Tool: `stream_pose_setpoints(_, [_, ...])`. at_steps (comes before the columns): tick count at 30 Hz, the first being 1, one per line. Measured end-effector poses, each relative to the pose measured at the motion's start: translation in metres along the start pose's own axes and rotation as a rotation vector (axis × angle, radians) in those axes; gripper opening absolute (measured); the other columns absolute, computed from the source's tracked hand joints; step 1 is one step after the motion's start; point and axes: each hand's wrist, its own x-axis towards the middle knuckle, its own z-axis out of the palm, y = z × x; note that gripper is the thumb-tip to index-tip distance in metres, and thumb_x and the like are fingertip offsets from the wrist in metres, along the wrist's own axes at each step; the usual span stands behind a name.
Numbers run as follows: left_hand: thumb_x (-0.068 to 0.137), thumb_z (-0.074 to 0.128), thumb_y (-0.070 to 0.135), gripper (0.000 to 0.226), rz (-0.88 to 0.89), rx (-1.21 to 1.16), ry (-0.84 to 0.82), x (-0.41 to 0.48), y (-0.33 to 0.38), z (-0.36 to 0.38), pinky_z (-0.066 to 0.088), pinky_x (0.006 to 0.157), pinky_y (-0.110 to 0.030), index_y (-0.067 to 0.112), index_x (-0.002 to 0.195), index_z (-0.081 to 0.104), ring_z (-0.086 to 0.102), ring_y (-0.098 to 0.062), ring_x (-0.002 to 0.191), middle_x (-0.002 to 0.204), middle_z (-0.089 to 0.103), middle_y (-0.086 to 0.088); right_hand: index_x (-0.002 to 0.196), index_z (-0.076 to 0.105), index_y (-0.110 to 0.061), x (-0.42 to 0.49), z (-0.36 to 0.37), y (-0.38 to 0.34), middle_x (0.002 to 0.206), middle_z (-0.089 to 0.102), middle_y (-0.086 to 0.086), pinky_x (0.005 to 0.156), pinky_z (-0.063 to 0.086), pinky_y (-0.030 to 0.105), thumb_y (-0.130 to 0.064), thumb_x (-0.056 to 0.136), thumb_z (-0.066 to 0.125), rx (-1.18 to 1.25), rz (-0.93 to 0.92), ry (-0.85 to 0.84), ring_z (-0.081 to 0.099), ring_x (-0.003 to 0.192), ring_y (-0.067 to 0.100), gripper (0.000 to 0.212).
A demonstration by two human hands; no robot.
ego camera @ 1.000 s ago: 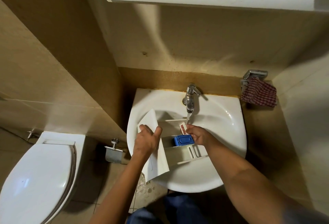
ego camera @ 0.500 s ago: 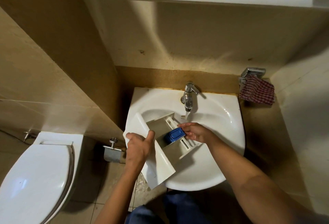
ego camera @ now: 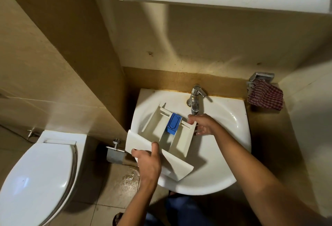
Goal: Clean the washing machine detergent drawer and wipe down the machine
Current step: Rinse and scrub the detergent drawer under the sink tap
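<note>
White plastic fills both my hands: the detergent drawer (ego camera: 154,127) lies tilted across the sink (ego camera: 224,163), its open compartments facing up, with a blue insert (ego camera: 173,123) sitting in the middle slot. My left hand (ego camera: 148,163) clasps the wide front panel at the near rim, thumb on top and fingers curled under the edge. My right hand (ego camera: 203,124) pinches the drawer's far corner just below the tap (ego camera: 195,98), thumb above and fingers wrapped beneath. A red checked cloth (ego camera: 265,97) hangs on the wall to the right, and a toilet (ego camera: 36,180) stands at left.
</note>
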Motion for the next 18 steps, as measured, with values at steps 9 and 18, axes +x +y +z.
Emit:
stream_pose_setpoints(9, [0.086,0.062,0.025,0.044,0.040,-0.066,-0.067,-0.014,-0.021,0.028,0.054,0.069,-0.042,0.012,0.110,0.028,0.058,-0.024,0.070,0.077,0.060,-0.010,0.069,0.054,-0.019,0.009,0.026,0.025,0.077,0.061,0.000,0.068,0.044,0.027,-0.029,0.068,0.085,0.193,-0.172,0.388,0.056,0.076,0.018,0.033])
stream_pose_setpoints(18, [0.058,0.073,0.046,0.094,-0.104,-0.201,-0.166,-0.011,-0.030,0.036,0.057,0.074,-0.040,0.018,0.129,0.018,0.062,-0.022,0.069,0.084,0.067,-0.005,0.090,0.069,-0.005,0.010,0.031,0.037,0.090,0.069,0.013,0.067,0.041,0.028,-0.024,0.085,0.064,0.241,-0.196,0.559,0.060,0.081,0.024,0.020])
